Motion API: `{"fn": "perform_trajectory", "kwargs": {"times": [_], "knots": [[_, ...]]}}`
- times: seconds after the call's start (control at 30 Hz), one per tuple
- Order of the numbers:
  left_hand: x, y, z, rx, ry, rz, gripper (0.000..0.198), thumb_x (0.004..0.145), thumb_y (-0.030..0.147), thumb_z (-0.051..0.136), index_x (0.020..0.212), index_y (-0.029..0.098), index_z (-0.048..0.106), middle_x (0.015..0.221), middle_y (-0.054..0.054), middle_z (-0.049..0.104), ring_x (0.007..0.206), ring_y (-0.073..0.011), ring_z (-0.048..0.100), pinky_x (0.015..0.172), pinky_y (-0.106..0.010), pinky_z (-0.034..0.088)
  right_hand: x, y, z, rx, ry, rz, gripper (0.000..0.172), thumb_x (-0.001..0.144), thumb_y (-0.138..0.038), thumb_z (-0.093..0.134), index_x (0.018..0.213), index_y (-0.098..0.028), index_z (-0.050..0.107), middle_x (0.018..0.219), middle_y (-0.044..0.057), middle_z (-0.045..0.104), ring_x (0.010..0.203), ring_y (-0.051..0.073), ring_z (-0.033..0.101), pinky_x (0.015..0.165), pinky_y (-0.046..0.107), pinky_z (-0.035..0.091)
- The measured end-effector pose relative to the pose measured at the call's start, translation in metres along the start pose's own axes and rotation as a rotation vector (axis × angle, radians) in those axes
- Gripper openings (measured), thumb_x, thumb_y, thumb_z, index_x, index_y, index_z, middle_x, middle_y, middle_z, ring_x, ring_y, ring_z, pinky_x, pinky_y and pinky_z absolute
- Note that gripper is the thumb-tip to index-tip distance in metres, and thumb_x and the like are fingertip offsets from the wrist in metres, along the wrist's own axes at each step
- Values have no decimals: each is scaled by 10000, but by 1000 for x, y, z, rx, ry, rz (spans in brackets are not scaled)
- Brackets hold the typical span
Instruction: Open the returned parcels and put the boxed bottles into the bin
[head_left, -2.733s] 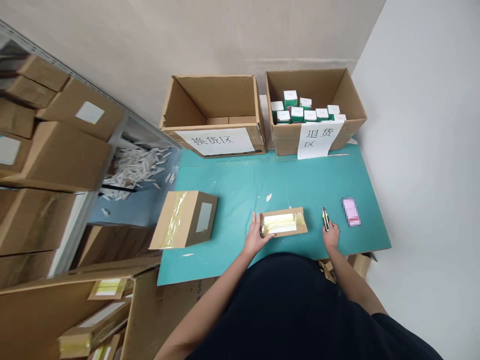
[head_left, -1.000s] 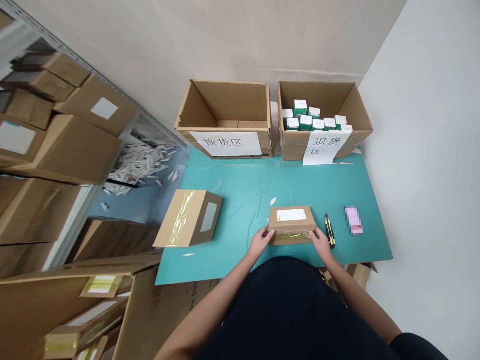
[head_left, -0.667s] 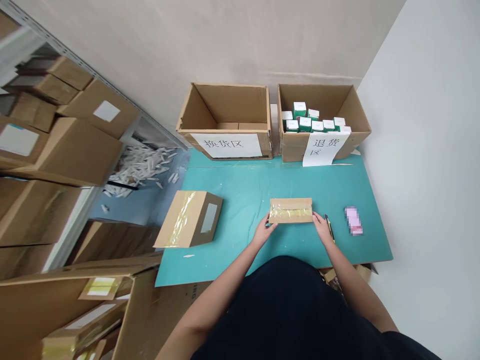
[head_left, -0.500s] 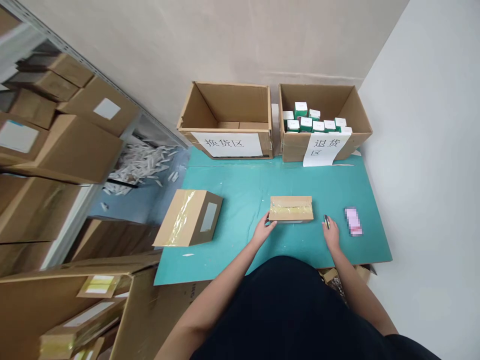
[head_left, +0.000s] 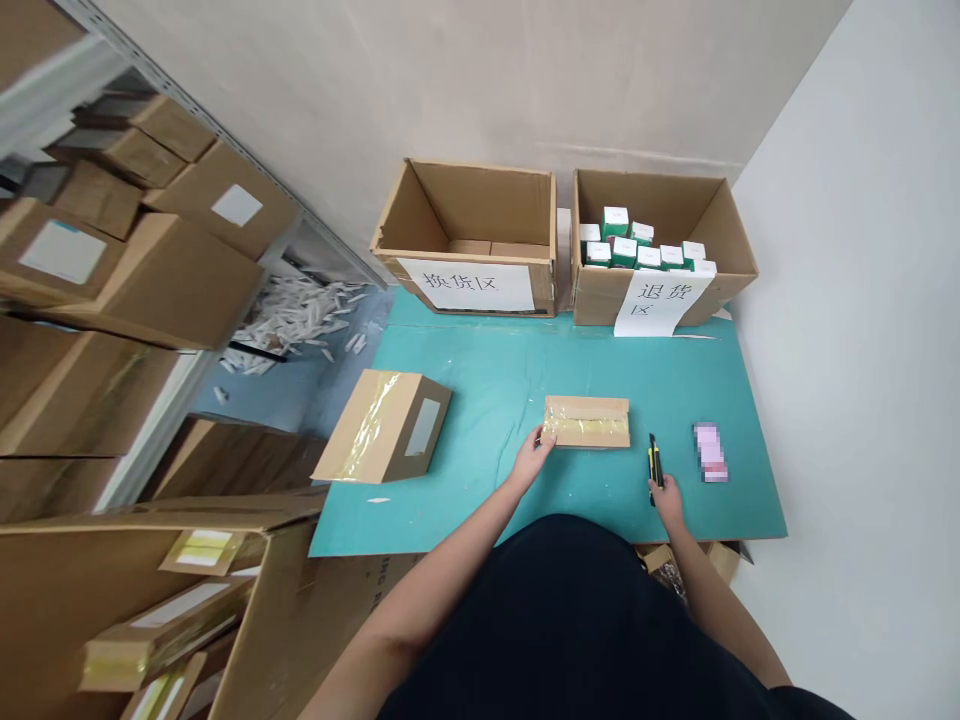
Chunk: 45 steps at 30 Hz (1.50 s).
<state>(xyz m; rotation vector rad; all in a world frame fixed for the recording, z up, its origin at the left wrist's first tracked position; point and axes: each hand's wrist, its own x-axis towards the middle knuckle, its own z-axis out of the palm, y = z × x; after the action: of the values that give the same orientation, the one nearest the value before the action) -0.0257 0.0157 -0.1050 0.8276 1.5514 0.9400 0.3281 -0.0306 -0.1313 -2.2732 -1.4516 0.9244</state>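
Note:
A small taped cardboard box [head_left: 586, 424] rests on the teal tabletop in front of me. My left hand [head_left: 532, 457] is closed on its near left corner, with thumb and fingers against the end. Yellowish clear tape runs along the top of this box. To its right is a black and yellow utility knife [head_left: 655, 465], pointing away from me. My right hand [head_left: 666, 494] has its fingers on the lower part of the knife, low over the table or touching it. Whether the blade is out is too small to tell.
A larger taped box [head_left: 382, 425] stands at the table's left. An open carton [head_left: 480, 215] and another carton [head_left: 716, 215] holding several green-white boxes stand at the back. A blurred pink item [head_left: 709, 452] lies right. Shelved boxes [head_left: 172, 270] and a big carton [head_left: 285, 600] are left.
My right hand has drawn back towards me and sits lower on the knife, so more of the knife shows. My left hand stays on the small box. The view has shifted slightly.

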Motion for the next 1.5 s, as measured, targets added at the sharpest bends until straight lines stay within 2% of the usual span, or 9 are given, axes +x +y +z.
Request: {"fn": "perform_trajectory", "kwargs": {"times": [0.13, 0.27, 0.37, 0.43, 0.53, 0.67, 0.9, 1.27, 1.5], "knots": [[-2, -9, 1, -57, -11, 28, 613, 842, 566, 668, 1326, 200, 581, 1366, -116, 649, 1231, -283, 626, 1080, -420, 466, 5, -24, -13, 172, -5, 23, 560, 851, -575, 459, 1226, -164, 516, 824, 50, 686, 619, 235, 689, 503, 335, 545], [-2, -13, 4, -86, 5, 35, 628, 836, 560, 670, 1337, 197, 567, 1392, -121, 629, 1270, -281, 602, 1103, -417, 447, 5, -67, -47, 345, -63, -83, 695, 827, -619, 554, 1347, -163, 500, 806, 29, 698, 563, 204, 646, 502, 317, 526], [-1, -11, 7, -95, 7, 36, 606, 836, 538, 671, 1327, 196, 575, 1388, -118, 632, 1277, -284, 597, 1110, -423, 436, 6, -108, -73, 215, -134, -242, 588, 880, -554, 538, 1330, -178, 579, 848, 55, 734, 667, 238, 693, 652, 371, 570], [-2, -9, 9, -105, 16, 45, 574, 833, 506, 678, 1306, 192, 590, 1365, -116, 649, 1266, -287, 603, 1112, -427, 432, 9, -135, -82, 81, -183, -402, 471, 907, -475, 534, 1286, -214, 634, 1010, 86, 759, 890, 277, 726, 810, 407, 573], [-3, -5, 11, -97, 31, 48, 525, 829, 466, 689, 1273, 197, 613, 1335, -105, 668, 1246, -285, 614, 1107, -421, 435, 16, -170, -81, -115, -294, -631, 366, 934, -339, 525, 1255, -236, 665, 1235, 102, 720, 1137, 285, 673, 972, 427, 525], [-3, -5, 13, -119, 42, 65, 506, 819, 454, 694, 1245, 191, 624, 1316, -115, 677, 1229, -292, 625, 1107, -439, 435, 27, -202, -66, -350, -440, -847, 394, 965, -246, 504, 1341, -238, 621, 1293, 113, 696, 1156, 259, 666, 989, 416, 521], [-3, -7, 14, -163, 26, 61, 566, 807, 458, 716, 1286, 176, 610, 1367, -154, 641, 1259, -314, 610, 1128, -488, 421, 42, -230, -52, -515, -529, -1052, 467, 979, -219, 514, 1440, -281, 550, 1305, 90, 688, 1165, 236, 657, 983, 374, 521], [0, -4, 16, -153, 53, 31, 549, 846, 540, 689, 1263, 189, 626, 1342, -131, 663, 1253, -302, 611, 1121, -468, 425, 57, -258, -58, -751, -617, -1122, 515, 1020, -218, 434, 1504, -390, 471, 1052, 60, 720, 901, 203, 657, 795, 278, 461], [1, -4, 21, -151, 43, 20, 584, 883, 557, 629, 1346, 201, 590, 1380, -93, 649, 1328, -296, 555, 1169, -446, 371, 60, -270, -62, -785, -703, -1104, 532, 1020, -215, 399, 1518, -394, 446, 1079, 64, 704, 906, 212, 635, 748, 266, 427]]}}
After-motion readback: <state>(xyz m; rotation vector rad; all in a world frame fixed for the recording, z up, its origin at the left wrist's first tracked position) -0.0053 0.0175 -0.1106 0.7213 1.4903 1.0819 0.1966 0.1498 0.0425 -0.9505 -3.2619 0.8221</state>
